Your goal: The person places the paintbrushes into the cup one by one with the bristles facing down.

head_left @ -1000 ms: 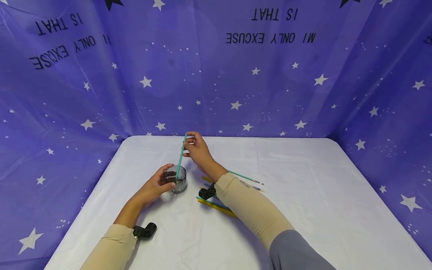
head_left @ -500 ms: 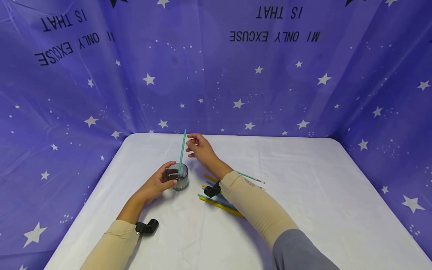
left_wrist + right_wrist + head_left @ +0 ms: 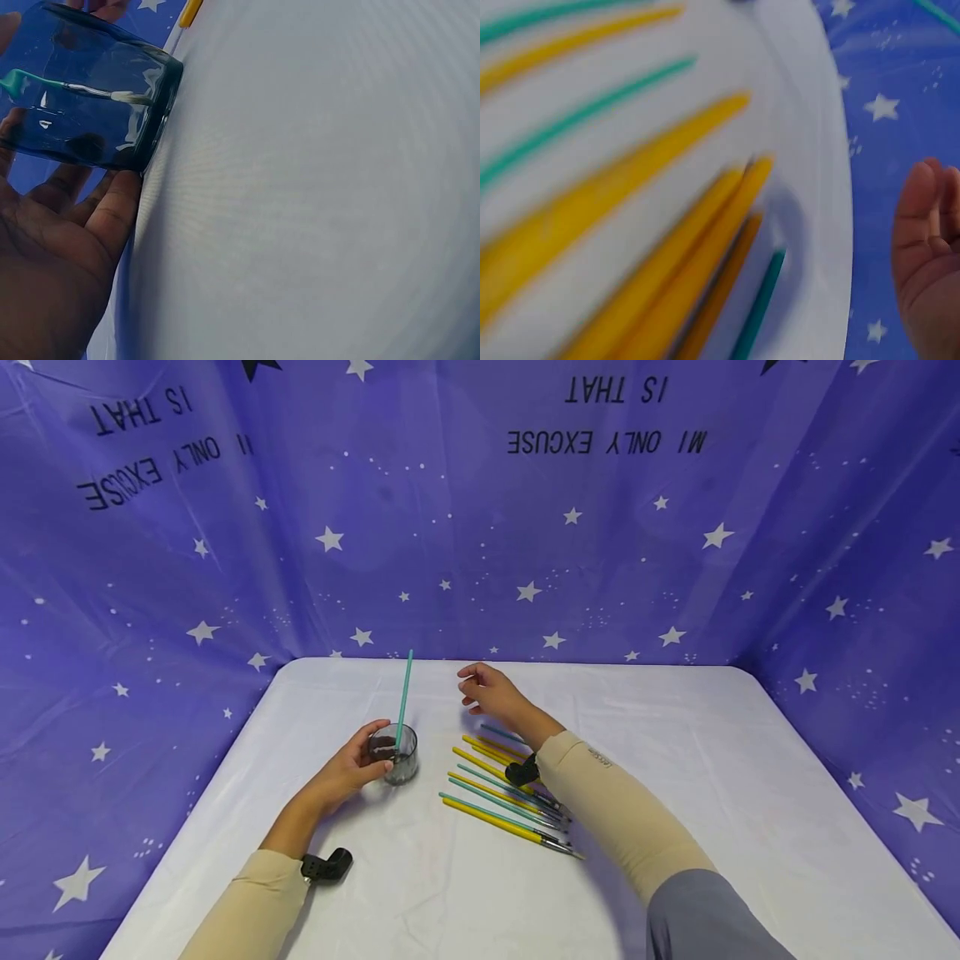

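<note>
A smoky clear glass stands upright on the white table at left of centre. My left hand grips its left side, fingers behind and thumb in front. In the glass leans a teal-handled paintbrush, handle up; through the wall in the left wrist view its pale bristles point down near the base. My right hand is in the air right of the glass, fingers loosely bent and holding nothing. Below it, several yellow and teal paintbrushes lie side by side, partly hidden by the right forearm.
The white-covered table has rounded back corners. A purple star-printed cloth hangs behind it and along both sides. A black wrist camera sits on the left wrist, and another wrist camera overlaps the brushes in the head view.
My right hand has let go of the teal paintbrush, leaving it in the glass, and has moved right, uncovering more of the lying brushes. The left hand keeps its grip on the glass.
</note>
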Demonstrator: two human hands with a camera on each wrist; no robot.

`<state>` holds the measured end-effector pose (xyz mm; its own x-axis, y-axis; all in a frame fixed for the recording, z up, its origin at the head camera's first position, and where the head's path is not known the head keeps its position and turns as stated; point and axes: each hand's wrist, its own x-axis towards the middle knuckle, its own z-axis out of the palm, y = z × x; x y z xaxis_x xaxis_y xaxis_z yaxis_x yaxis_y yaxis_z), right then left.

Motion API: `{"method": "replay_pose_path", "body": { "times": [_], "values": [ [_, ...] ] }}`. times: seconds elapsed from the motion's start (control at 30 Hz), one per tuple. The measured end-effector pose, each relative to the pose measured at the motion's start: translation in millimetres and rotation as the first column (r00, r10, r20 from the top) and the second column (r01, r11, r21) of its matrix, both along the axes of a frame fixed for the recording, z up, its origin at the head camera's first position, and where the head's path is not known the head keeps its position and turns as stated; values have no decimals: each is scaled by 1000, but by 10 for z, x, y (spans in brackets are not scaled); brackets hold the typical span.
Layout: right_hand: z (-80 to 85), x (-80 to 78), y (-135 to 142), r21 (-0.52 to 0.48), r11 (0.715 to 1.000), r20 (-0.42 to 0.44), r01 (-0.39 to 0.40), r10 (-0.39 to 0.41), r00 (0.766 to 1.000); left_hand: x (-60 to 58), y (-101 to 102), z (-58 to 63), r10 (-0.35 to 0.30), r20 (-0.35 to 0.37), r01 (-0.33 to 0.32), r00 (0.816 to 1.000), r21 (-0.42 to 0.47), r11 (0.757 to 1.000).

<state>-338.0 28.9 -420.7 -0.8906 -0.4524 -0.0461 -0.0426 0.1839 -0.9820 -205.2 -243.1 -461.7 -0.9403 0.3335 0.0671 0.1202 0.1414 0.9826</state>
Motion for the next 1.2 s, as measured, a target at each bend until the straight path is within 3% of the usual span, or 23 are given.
{"method": "replay_pose_path", "body": {
  "times": [0.23,0.6,0.7,0.87,0.97,1.1,1.2],
  "values": [
    [-12,-30,251,192,976,-53,-100,112,992,-1,-6,-9,-5,-10,5,1000,-5,1000],
    [-52,-108,455,374,910,-100,-180,232,968,-14,4,-14,-11,-19,11,1000,6,1000],
    [-75,-129,462,453,870,-91,-197,264,960,-16,0,-20,-7,-14,7,1000,10,1000],
    [-62,-113,461,602,769,-75,-214,322,944,-13,-14,-28,-6,-14,6,1000,4,1000],
    [-48,-100,466,656,724,-83,-213,350,933,-12,-18,-28,-9,-18,9,1000,7,1000],
    [-31,-85,465,699,681,-85,-216,380,921,-14,-19,-26,-14,-16,14,1000,16,1000],
    [-26,-83,460,710,668,-85,-223,396,914,-19,-22,-28,-15,-11,15,1000,22,1000]
  ]
}}
